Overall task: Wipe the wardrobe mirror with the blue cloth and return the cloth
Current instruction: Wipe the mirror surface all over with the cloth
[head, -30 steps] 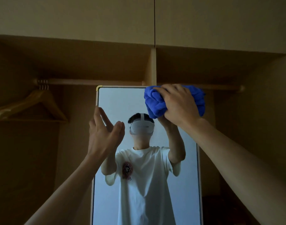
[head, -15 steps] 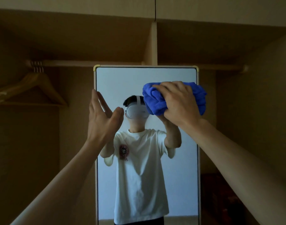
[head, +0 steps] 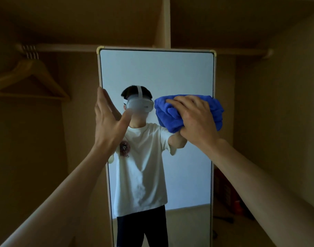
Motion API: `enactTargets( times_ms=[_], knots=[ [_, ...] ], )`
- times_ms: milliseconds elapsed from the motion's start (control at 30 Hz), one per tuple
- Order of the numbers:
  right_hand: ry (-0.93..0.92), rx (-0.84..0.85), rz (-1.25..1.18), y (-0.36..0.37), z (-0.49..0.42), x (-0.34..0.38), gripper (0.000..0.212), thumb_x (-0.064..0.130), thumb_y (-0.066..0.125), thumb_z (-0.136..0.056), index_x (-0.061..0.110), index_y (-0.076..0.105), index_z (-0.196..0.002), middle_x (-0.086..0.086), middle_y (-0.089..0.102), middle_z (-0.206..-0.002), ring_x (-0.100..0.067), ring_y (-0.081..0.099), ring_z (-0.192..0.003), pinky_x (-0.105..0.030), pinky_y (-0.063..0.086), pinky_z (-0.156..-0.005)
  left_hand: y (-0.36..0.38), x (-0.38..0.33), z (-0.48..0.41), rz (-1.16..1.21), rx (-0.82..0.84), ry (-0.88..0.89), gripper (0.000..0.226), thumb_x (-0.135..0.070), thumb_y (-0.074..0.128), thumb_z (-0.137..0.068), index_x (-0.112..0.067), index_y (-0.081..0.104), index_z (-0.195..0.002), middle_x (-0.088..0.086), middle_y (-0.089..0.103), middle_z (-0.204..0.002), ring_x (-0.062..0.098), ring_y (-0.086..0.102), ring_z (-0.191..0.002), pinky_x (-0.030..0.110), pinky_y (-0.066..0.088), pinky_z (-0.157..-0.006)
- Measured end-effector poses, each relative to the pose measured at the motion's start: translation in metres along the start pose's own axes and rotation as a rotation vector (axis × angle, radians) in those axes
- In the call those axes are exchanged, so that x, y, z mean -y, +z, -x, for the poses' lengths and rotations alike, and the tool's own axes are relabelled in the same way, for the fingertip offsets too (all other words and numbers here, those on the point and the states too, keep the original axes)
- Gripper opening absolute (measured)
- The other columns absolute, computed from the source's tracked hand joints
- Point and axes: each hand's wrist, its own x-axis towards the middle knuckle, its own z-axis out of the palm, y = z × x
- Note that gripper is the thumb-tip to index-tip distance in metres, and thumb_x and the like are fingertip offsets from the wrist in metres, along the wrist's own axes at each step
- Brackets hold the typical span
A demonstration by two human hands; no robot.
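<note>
**Q:** What occupies the left part of the view?

**A:** A wooden hanger [head: 36,73] hangs from the wardrobe rail [head: 68,48], with several metal hooks [head: 30,51] grouped on the rail above it. The interior is dim.

**Q:** And the left hand [head: 108,120]?

**A:** It is raised at the left frame of the mirror [head: 156,72], fingers straight and together, thumb spread toward the glass. It grasps nothing. Its fingertips overlap the frame edge, but actual contact cannot be confirmed.

**Q:** What does the centre show?

**A:** The tall mirror stands upright in front of the wardrobe's vertical partition [head: 166,20], its top edge just below the rail. The glass reflects a person in a white T-shirt and dark trousers wearing a headset, both arms lifted.

**Q:** Where is the blue cloth [head: 168,114]?

**A:** Bunched into a thick wad against the glass, in the upper half of the mirror, at its right side. Its right end overlaps the right frame.

**Q:** How does the right hand [head: 197,120] hold it?

**A:** The fingers are curled over the top of the wad, gripping it and holding it to the mirror, with the forearm extending down to the lower right.

**Q:** Anything farther right?

**A:** The plain wardrobe side wall [head: 277,122]. Dark objects low behind the mirror are too dim to identify.
</note>
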Motion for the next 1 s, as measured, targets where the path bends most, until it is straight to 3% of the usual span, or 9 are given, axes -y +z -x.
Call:
enactTargets(
  times_ms=[100, 167, 267, 400, 567, 667, 800, 900, 1000],
  knots=[
    [-0.019, 0.011, 0.012, -0.001, 0.007, 0.001, 0.050, 0.016, 0.059, -0.089, 0.024, 0.057, -0.138, 0.004, 0.060, -0.133, -0.026, 0.052, -0.124, -0.048, 0.039, -0.100, 0.004, 0.000, -0.004, -0.002, 0.049, -0.048, 0.090, -0.043, 0.062, -0.096, -0.034, 0.001, -0.161, -0.005, 0.003, -0.172, 0.020, 0.016, -0.156, 0.035, 0.029, -0.114],
    [-0.019, -0.005, -0.001, 0.000, 0.011, 0.001, 0.049, 0.016, 0.054, -0.088, 0.023, 0.058, -0.137, 0.003, 0.061, -0.131, -0.028, 0.052, -0.122, -0.049, 0.039, -0.099, 0.005, -0.004, -0.005, -0.056, 0.112, -0.110, 0.078, -0.042, 0.056, -0.100, -0.029, 0.008, -0.160, -0.001, 0.004, -0.172, 0.020, 0.017, -0.155, 0.033, 0.030, -0.118],
    [-0.009, 0.024, 0.020, 0.002, 0.017, 0.003, 0.053, 0.018, 0.047, -0.087, 0.026, 0.054, -0.139, 0.006, 0.057, -0.135, -0.026, 0.049, -0.126, -0.047, 0.037, -0.101, -0.001, -0.011, 0.008, 0.022, 0.015, -0.070, 0.097, -0.043, 0.064, -0.090, -0.034, 0.000, -0.162, -0.006, 0.003, -0.171, 0.021, 0.015, -0.156, 0.046, 0.031, -0.119],
    [-0.008, 0.036, 0.034, 0.007, 0.026, 0.002, 0.054, 0.018, 0.047, -0.088, 0.027, 0.052, -0.141, 0.007, 0.055, -0.137, -0.026, 0.047, -0.127, -0.044, 0.037, -0.101, 0.004, -0.021, 0.028, -0.033, -0.003, -0.102, 0.098, -0.046, 0.064, -0.088, -0.036, 0.001, -0.162, 0.003, 0.010, -0.169, 0.030, 0.021, -0.154, 0.060, 0.035, -0.117],
    [0.009, -0.002, 0.019, 0.016, 0.044, 0.004, 0.054, 0.018, 0.055, -0.087, 0.025, 0.054, -0.140, 0.003, 0.059, -0.133, -0.030, 0.051, -0.123, -0.046, 0.040, -0.094, 0.031, -0.037, 0.060, -0.292, -0.031, -0.026, 0.083, -0.038, 0.064, -0.093, -0.027, 0.020, -0.161, 0.016, 0.008, -0.168, 0.032, -0.001, -0.157, 0.056, 0.011, -0.125],
    [0.004, 0.023, 0.015, 0.021, 0.057, 0.006, 0.053, 0.023, 0.056, -0.088, 0.026, 0.053, -0.140, 0.003, 0.059, -0.134, -0.030, 0.051, -0.122, -0.047, 0.041, -0.093, 0.052, -0.044, 0.083, -0.378, 0.094, 0.090, 0.067, -0.027, 0.060, -0.097, -0.024, 0.032, -0.157, 0.010, 0.015, -0.168, 0.027, -0.002, -0.158, 0.051, 0.007, -0.126],
    [0.002, 0.038, -0.005, 0.024, 0.074, 0.008, 0.052, 0.033, 0.051, -0.090, 0.024, 0.054, -0.141, 0.003, 0.060, -0.134, -0.029, 0.052, -0.121, -0.046, 0.042, -0.092, 0.069, -0.045, 0.114, -0.430, 0.256, 0.250, 0.075, -0.007, 0.063, -0.089, -0.013, 0.033, -0.158, 0.005, 0.025, -0.168, 0.026, 0.007, -0.159, 0.048, 0.012, -0.127],
    [-0.007, 0.047, 0.005, 0.028, 0.088, 0.011, 0.051, 0.030, 0.061, -0.090, 0.023, 0.054, -0.141, 0.002, 0.061, -0.132, -0.030, 0.053, -0.121, -0.046, 0.042, -0.091, 0.074, -0.042, 0.129, -0.423, 0.283, 0.241, 0.080, -0.003, 0.065, -0.087, -0.009, 0.031, -0.159, 0.006, 0.024, -0.169, 0.025, 0.009, -0.159, 0.046, 0.015, -0.128],
    [-0.023, 0.053, -0.013, 0.033, 0.104, 0.015, 0.051, 0.032, 0.051, -0.088, 0.020, 0.056, -0.137, 0.000, 0.061, -0.132, -0.032, 0.053, -0.120, -0.048, 0.041, -0.091, 0.075, -0.035, 0.143, -0.444, 0.334, 0.236, 0.087, -0.004, 0.072, -0.082, -0.010, 0.030, -0.159, 0.005, 0.024, -0.169, 0.023, 0.013, -0.158, 0.044, 0.015, -0.128]
  ],
)
